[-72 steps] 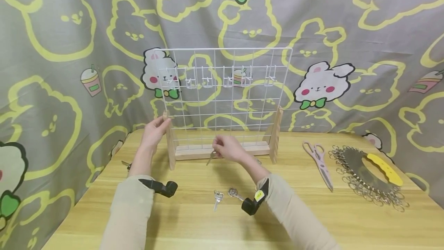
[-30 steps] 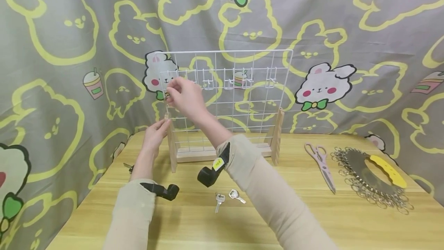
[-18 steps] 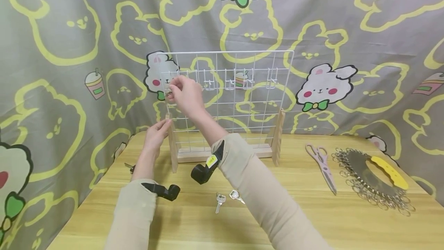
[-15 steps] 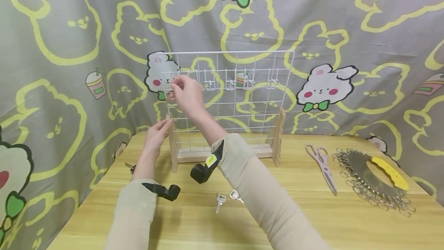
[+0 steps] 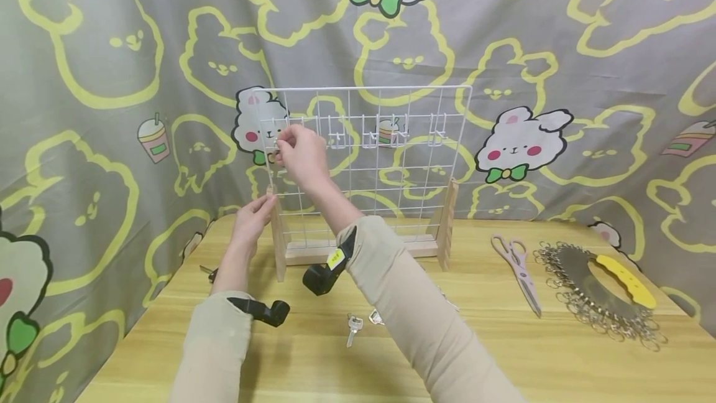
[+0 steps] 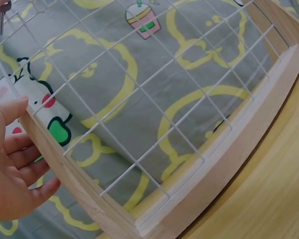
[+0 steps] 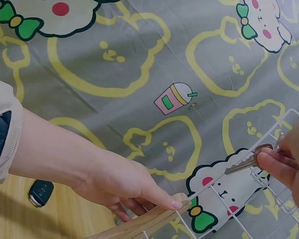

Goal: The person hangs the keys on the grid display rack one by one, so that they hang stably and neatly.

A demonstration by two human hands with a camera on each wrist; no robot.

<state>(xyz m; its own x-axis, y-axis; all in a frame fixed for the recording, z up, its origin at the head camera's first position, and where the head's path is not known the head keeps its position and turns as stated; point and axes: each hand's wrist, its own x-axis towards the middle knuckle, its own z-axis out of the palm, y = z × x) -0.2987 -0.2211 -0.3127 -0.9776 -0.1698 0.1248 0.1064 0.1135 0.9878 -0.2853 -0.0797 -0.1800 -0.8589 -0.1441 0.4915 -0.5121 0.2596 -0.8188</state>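
Around 9 o'clock on the wire rack [image 5: 350, 168], close to the hooks [image 5: 337, 137], is the key [image 7: 243, 164], and the right grip [image 5: 304, 157] has it pinched by the head end, blade sticking out free. Can't tell if it's touching the wires. I'd guess it's light, totally rigid and basically unbreakable, but smooth metal that small probably slips or twists, so the broad head is the spot to hold, imo. Direction-wise, the right wrist view has the tip aimed at 8 o'clock with the long axis running 8 to 2; the left wrist cam looks at it from another angle, tip down at 6. From the head view it's mostly hidden. Meanwhile the left grip [image 5: 252, 222] is holding the wooden upright [image 5: 278, 238] near its top, roughly 8 o'clock on the rack.
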